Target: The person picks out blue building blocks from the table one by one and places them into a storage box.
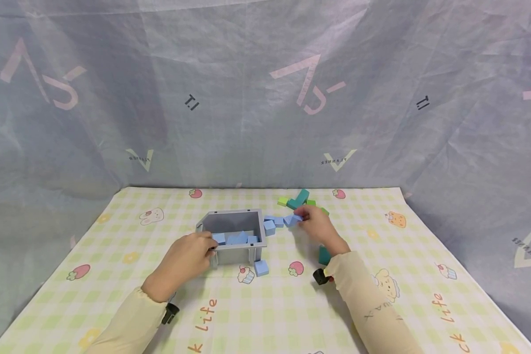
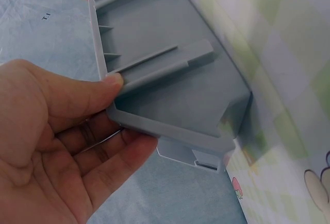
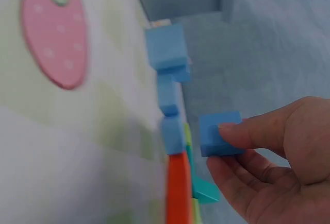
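My left hand [image 1: 189, 254] grips the near left rim of a grey plastic bin [image 1: 235, 255]. In the left wrist view, the thumb presses the ribbed outer wall [image 2: 160, 23] and the fingers curl under the rim. Several blue blocks [image 1: 236, 239] lie inside the bin. Right of it, my right hand [image 1: 315, 225] pinches a blue block [image 3: 210, 140] between thumb and fingers, raised off the tablecloth. Close by that hand, other blue blocks [image 1: 270, 227] lie in a row against the bin's right side. One more blue block [image 1: 261, 268] rests at the bin's near right corner.
Behind the right hand lie teal blocks [image 1: 302, 197], a lime block [image 1: 283, 201] and green ones. An orange block [image 3: 178, 190] shows in the right wrist view. Another teal block [image 1: 324, 255] sits beside the right forearm. A grey curtain [image 1: 248, 108] hangs behind the patterned tablecloth [image 1: 265, 314].
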The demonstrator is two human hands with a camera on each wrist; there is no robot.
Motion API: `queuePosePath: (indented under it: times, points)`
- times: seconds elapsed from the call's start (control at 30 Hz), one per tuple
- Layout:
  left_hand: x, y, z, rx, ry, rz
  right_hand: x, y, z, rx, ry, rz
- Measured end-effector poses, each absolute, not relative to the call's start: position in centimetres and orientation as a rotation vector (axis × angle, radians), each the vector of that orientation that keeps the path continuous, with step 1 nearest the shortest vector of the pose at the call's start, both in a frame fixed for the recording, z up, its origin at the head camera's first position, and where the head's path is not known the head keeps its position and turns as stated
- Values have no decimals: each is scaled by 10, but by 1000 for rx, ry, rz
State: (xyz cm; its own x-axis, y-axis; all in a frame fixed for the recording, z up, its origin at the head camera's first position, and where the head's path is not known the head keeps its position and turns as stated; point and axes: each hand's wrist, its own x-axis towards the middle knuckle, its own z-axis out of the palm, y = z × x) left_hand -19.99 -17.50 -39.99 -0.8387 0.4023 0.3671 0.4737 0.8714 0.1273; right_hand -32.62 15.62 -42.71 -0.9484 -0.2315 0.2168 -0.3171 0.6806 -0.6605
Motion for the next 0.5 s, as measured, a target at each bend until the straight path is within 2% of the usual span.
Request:
queuePosePath:
  times: [0.23, 0.5]
  points:
    - [-200, -175, -400, -661, -2707, -315, -320, 160, -405, 334, -2643, 1233]
    - [-200, -175, -399, -657, -2719, -320, -298, 125, -390, 478, -2471, 1353]
